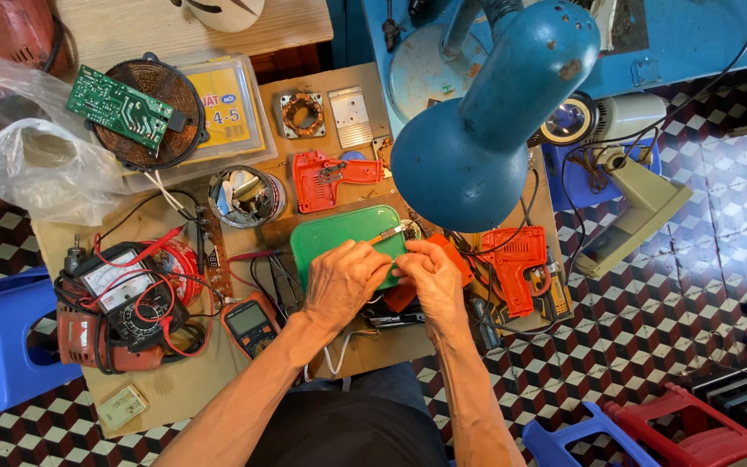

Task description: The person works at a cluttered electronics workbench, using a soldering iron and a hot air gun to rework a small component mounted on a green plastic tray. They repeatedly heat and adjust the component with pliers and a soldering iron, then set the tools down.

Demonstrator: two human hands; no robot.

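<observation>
I see both hands meeting over the green tray (339,232). My left hand (343,281) curls closed on its near edge; my right hand (430,275) pinches a thin metal-tipped tool (388,233) lying across the tray's right corner. An orange casing (512,259) sits right of the tray.

1. A tray (339,233) lies mid-worktop (183,380), with both hands on its near edge: left hand (343,281), right hand (430,277).
2. Left of the tray sit two meters (127,298), one (251,326) nearer the hands.
3. Behind the tray lies a tool housing (330,177); another (512,259) lies to its right.
4. A lamp (486,130) hangs over the far right corner.
5. A circuit board (118,108) rests on a coil (153,117) at the far left.
</observation>
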